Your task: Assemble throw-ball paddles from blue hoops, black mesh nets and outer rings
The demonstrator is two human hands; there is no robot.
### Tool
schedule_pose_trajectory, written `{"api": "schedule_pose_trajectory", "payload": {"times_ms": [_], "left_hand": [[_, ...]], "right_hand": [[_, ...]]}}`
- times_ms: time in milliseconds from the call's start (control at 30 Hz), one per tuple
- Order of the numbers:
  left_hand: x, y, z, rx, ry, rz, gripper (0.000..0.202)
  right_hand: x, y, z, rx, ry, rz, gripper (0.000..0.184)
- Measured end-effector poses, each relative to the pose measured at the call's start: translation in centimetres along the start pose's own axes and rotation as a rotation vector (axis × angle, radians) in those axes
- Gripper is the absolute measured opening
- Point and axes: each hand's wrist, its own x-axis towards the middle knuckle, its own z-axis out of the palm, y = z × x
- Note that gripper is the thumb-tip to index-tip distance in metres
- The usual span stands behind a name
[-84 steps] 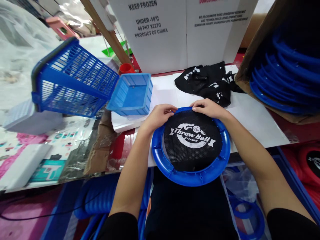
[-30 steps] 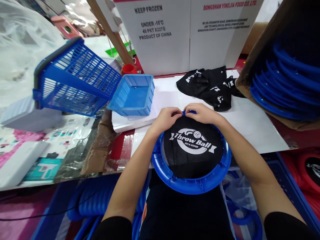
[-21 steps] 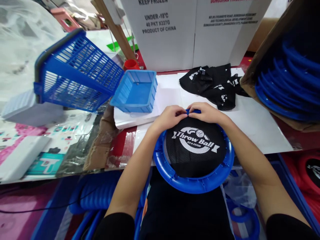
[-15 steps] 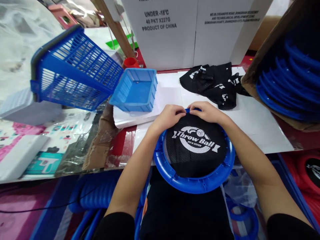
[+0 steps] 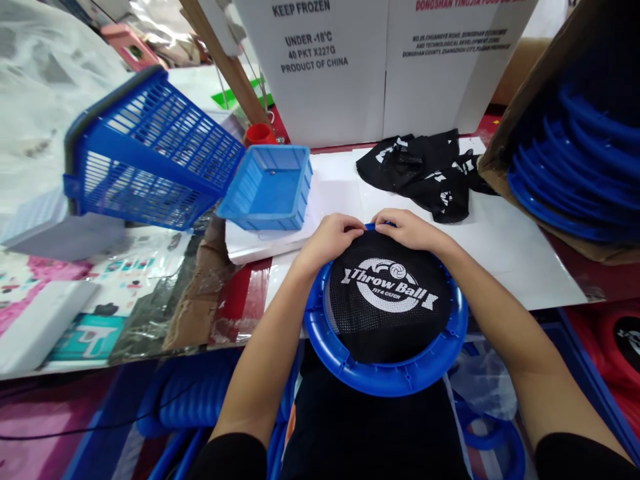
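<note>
A blue plastic ring (image 5: 390,383) rests against my body at the table's front edge, its ribbed side up. Black mesh fabric (image 5: 350,347) with a white "Throw Ball" print spans its middle; a paler crescent shows at the left, inside the rim. At the ring's far edge my left hand (image 5: 336,239) is closed, thumb and fingers pinching the mesh's edge against the rim. Close beside it, my right hand (image 5: 407,228) pinches the same far edge. Fingertips cover the exact spot where mesh meets ring.
Several printed black mesh pieces (image 5: 420,167) lie behind the ring. A light blue bin (image 5: 270,187) and a tilted blue basket (image 5: 155,153) stand left. At right, a carton (image 5: 505,120) holds stacked blue rings (image 5: 565,180). A white carton (image 5: 320,100) stands at the back.
The camera view has tilted up a little, so things sit slightly lower in the picture. Both hands stay at the ring's far edge, with a slightly wider gap between their fingertips.
</note>
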Motion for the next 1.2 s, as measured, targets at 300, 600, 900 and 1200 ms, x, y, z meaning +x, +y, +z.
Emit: {"api": "schedule_pose_trajectory", "payload": {"times_ms": [300, 600, 900, 1200], "left_hand": [[0.16, -0.4, 0.52, -0.106, 0.068, -0.046, 0.01], [-0.09, 0.08, 0.19, 0.01, 0.015, 0.017, 0.017], [0.08, -0.44, 0.26, 0.163, -0.024, 0.135, 0.023], [-0.62, -0.36, -0.02, 0.276, -0.116, 0.256, 0.028]], "right_hand": [[0.25, 0.18, 0.01, 0.021, 0.005, 0.053, 0.016], [0.09, -0.13, 0.22, -0.024, 0.042, 0.017, 0.019], [0.32, -0.02, 0.55, -0.071, 0.049, 0.003, 0.016], [-0.07, 0.15, 0.43, -0.115, 0.042, -0.042, 0.015]]}}
